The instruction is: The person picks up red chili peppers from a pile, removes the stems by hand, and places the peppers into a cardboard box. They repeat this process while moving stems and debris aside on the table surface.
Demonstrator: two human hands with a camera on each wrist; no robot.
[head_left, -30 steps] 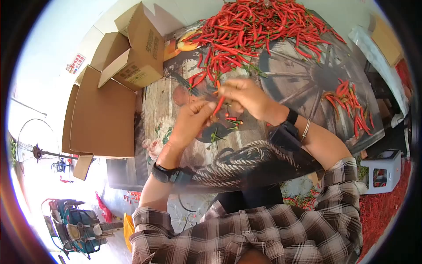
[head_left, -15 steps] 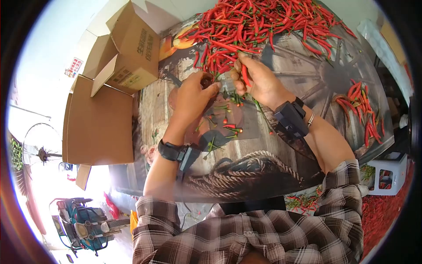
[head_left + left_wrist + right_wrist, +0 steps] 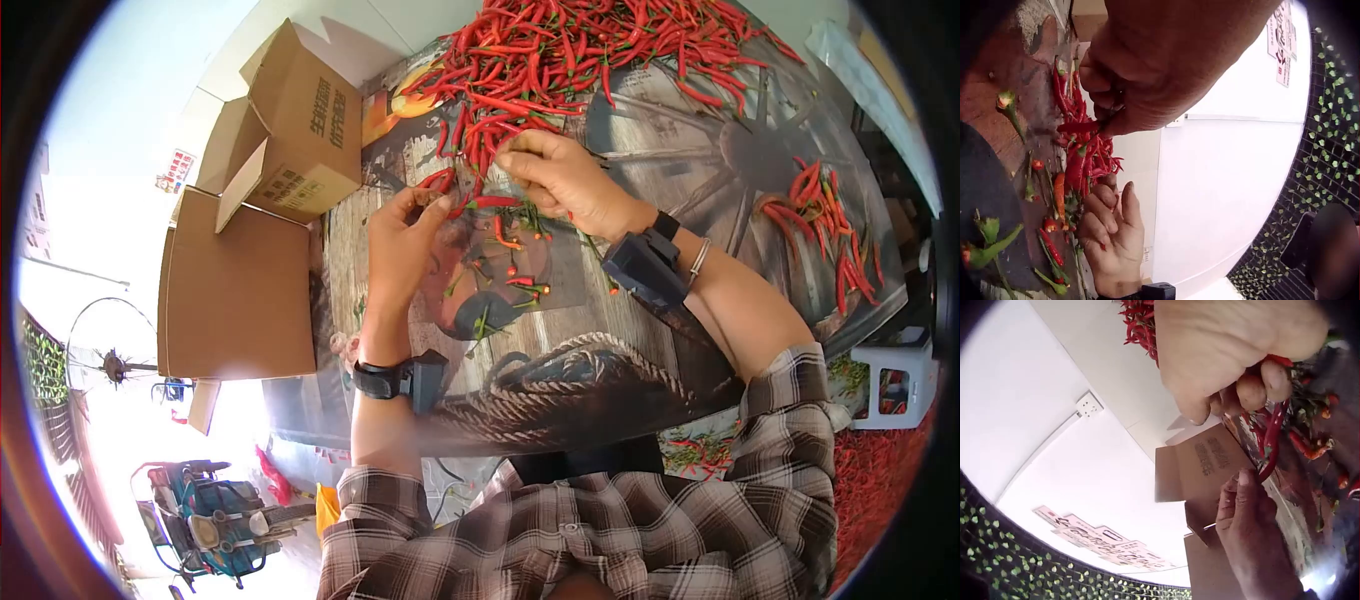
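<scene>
My left hand (image 3: 400,245) pinches the tip of a red chili pepper (image 3: 495,202), whose stem end points toward my right hand. In the left wrist view that chili (image 3: 1079,127) sticks out from between thumb and finger. My right hand (image 3: 570,180) is just across from it, fingers curled in. A bit of red chili (image 3: 1279,360) shows between its curled fingers and palm in the right wrist view; the rest is hidden. Below the hands lie green stems (image 3: 482,325) and a short red chili with an orange end (image 3: 505,235).
A large pile of red chilies (image 3: 590,50) covers the back of the table (image 3: 400,330). A smaller heap (image 3: 825,225) lies at the right. An open cardboard box (image 3: 240,300) stands at the left edge. A white stool (image 3: 893,390) is at the lower right.
Both hands met at one chili; they then parted, the left reaching toward the pile. Now the left is back nearer with a chili, and an orange-ended chili lies on the table below.
</scene>
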